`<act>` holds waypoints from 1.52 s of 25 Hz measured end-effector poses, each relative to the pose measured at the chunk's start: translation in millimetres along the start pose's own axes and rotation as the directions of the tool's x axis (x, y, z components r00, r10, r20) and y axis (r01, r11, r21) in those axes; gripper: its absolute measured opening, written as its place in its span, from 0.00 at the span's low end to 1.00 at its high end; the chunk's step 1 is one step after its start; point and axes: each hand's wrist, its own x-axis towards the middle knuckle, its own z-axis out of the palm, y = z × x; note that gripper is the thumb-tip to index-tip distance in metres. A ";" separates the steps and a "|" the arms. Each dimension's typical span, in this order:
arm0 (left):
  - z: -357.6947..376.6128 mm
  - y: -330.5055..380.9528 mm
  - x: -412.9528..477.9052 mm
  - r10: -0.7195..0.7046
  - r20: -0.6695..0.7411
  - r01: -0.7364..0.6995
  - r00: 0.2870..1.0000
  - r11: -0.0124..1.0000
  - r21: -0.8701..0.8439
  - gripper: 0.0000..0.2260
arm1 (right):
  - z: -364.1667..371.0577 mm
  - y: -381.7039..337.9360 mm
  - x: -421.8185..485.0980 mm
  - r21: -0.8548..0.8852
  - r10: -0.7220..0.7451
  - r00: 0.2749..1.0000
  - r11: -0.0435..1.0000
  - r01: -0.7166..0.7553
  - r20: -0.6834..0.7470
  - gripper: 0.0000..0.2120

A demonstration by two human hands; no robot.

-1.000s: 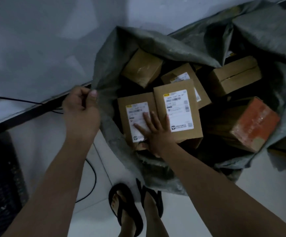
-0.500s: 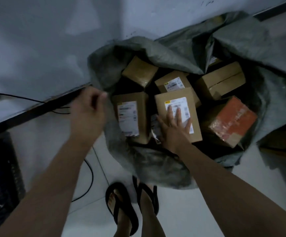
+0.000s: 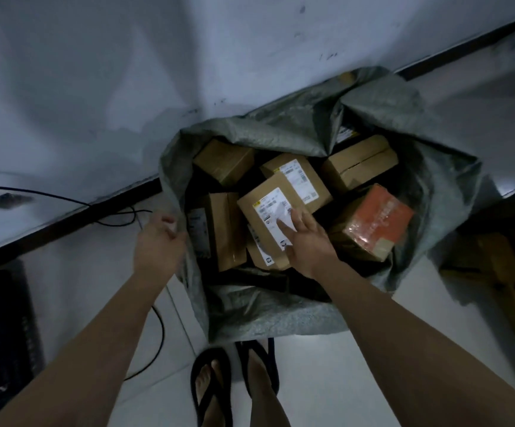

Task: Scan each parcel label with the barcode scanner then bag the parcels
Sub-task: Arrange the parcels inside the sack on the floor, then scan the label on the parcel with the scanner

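Grip, left hand (image 3: 157,245): fingers curled round the left rim of the grey bag (image 3: 265,309). Grip, right hand (image 3: 307,238): fingers straight, lying flat on the labelled parcel (image 3: 262,204) at bag centre, among other boxes (image 3: 361,161) inside the bag.

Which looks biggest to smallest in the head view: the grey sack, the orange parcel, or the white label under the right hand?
1. grey sack
2. orange parcel
3. white label, partly covered, yet clearly smallest
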 end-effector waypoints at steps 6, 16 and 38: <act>-54.8 52.9 -49.5 0.139 0.002 -0.138 0.990 0.989 -0.058 0.07 | -46.0 9.4 -103.3 0.164 0.158 0.987 0.975 -0.151 -0.029 0.33; -165.3 332.6 -243.9 0.732 0.138 -0.717 0.667 0.681 -0.145 0.08 | -198.0 78.2 -401.9 0.400 0.441 0.864 0.857 -0.326 -0.242 0.16; 157.9 761.3 -738.4 0.747 0.661 -0.975 -0.078 0.082 -0.207 0.10 | -130.7 549.8 -867.6 0.810 0.914 0.401 0.286 -0.513 -0.068 0.19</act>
